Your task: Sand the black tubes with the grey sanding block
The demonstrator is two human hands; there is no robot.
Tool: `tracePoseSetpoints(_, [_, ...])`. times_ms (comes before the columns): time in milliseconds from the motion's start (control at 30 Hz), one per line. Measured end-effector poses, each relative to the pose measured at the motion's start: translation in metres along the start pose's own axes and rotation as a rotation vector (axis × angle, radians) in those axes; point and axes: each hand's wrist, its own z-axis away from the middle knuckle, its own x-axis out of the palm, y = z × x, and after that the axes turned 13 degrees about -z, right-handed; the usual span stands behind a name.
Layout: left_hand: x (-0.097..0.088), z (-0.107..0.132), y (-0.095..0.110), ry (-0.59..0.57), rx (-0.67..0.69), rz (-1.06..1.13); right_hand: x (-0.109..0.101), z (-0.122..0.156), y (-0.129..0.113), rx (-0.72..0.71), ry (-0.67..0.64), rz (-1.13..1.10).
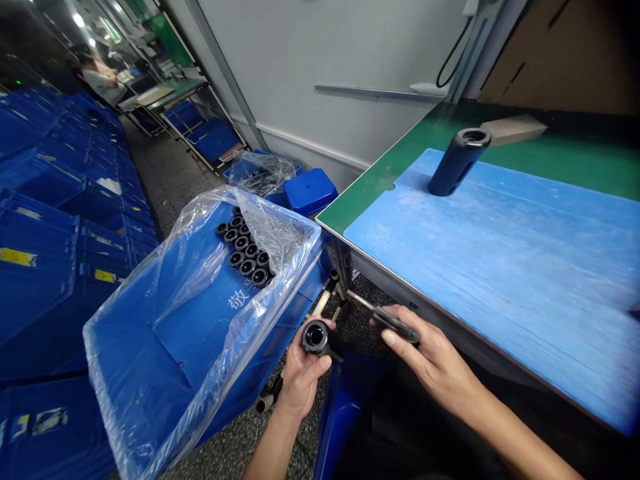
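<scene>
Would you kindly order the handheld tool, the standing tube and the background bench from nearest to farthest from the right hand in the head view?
1. Handheld tool: in the right hand itself.
2. Standing tube: ahead, on the blue mat.
3. Background bench: far off, upper left.

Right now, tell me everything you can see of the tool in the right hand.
The tool has a thick, dark handle that looks smooth, perhaps plastic, and a thin, straight shaft that looks like metal. The shape of its tip is too small to tell. The right hand holds it by the handle, which is partly covered there. It lies tilted across the view, shaft pointing to picture left and slightly up, just off the near edge of the table.
</scene>
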Motion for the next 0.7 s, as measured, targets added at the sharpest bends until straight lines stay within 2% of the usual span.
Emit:
tracePoseSetpoints(133, [0.001,0.004,0.007,0.026,0.012,-0.033,0.007,-0.027,0.009,-0.111,0.123,-0.093])
tracePoseSetpoints(267, [-0.008,0.014,0.015,0.01,0.02,-0.042,0.027,-0.072,-0.004,-0.187,0.174,-0.215])
tracePoseSetpoints(367, [-0.02,0.023,0.023,0.016,0.042,-0.015,0.051,-0.11,-0.025,-0.35,0.146,-0.187])
tracePoseSetpoints(467, [-0.028,0.027,0.033,0.103,0.073,0.004,0.073,-0.145,-0.038,-0.448,0.091,-0.034])
tracePoseSetpoints(567, [-0.029,0.026,0.043,0.176,0.088,-0.017,0.086,-0.168,-0.032,-0.475,0.038,0.061])
tracePoseSetpoints(700, [-0.027,0.021,0.047,0.242,0.117,-0.08,0.088,-0.175,-0.012,-0.496,-0.014,0.163])
